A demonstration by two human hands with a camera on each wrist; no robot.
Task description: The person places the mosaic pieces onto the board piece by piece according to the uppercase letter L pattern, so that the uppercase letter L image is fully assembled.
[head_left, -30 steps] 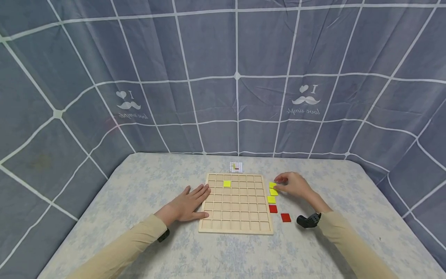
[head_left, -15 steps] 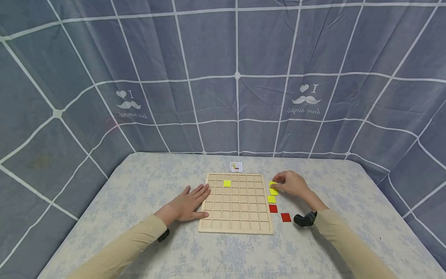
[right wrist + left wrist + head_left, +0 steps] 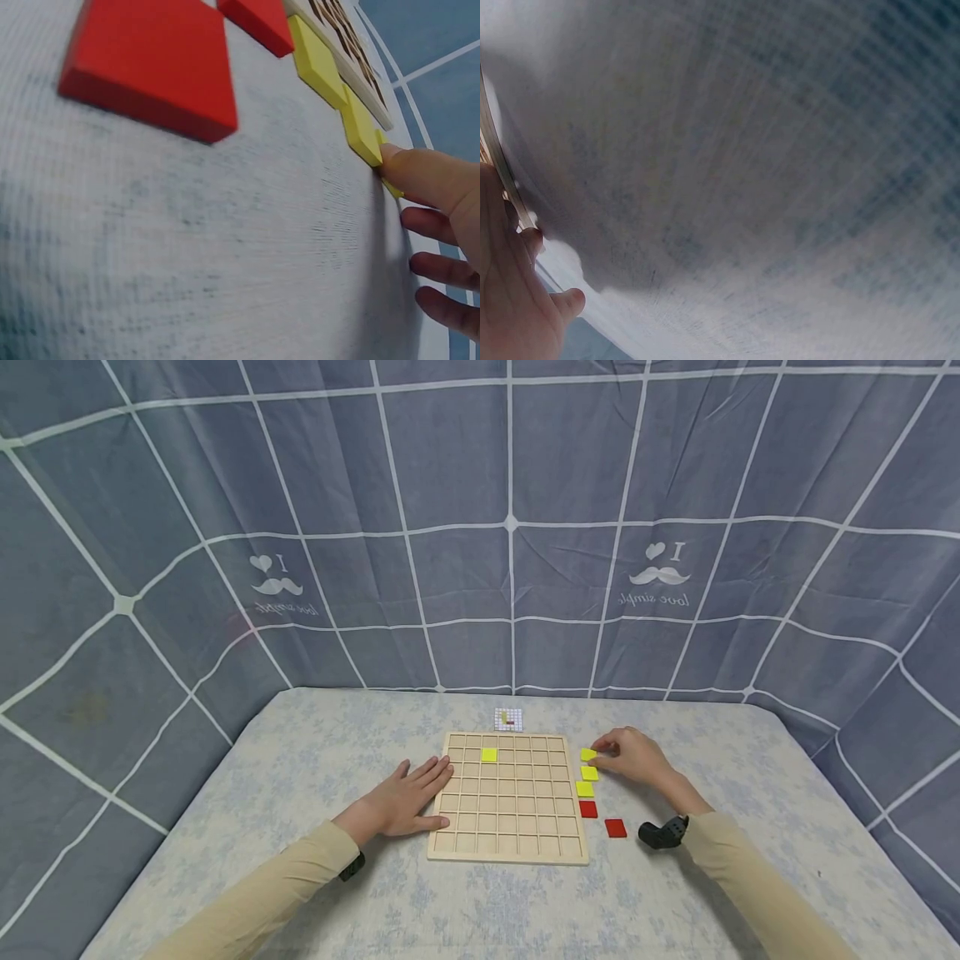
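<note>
- My right hand (image 3: 633, 756) is pinching the far yellow tile (image 3: 588, 754), thumb and curled index finger closing on it, the other fingers spreading apart behind; this tile is lying just beyond the board's right edge, near its far corner
- My left hand (image 3: 405, 797) is resting flat across the left edge of the wooden board (image 3: 498, 842), its fingers reaching out straight, holding nothing
- The middle yellow tile (image 3: 589, 773) is lying just beside my thumb on the near side, and the near yellow tile (image 3: 584, 789) is following it along the board
- The inner red tile (image 3: 588, 810) is continuing that row towards me, while the outer red tile (image 3: 616, 828) is sitting apart, nearer my right wrist's black device (image 3: 664, 833)
- The board's raised rim is standing between these loose tiles and the cells
- A placed yellow tile (image 3: 489, 755) is occupying the second row from the far side, third column from the left
- A small printed card (image 3: 507, 720) is lying just past the board's far edge, showing a grid with yellow and red marks
- A pale, blue-patterned cloth (image 3: 375, 910) is covering the table under everything
- A grey-blue curtain (image 3: 450, 568) with white lines is hanging around the table, displaying mirrored lettering, hearts and moustaches
</note>
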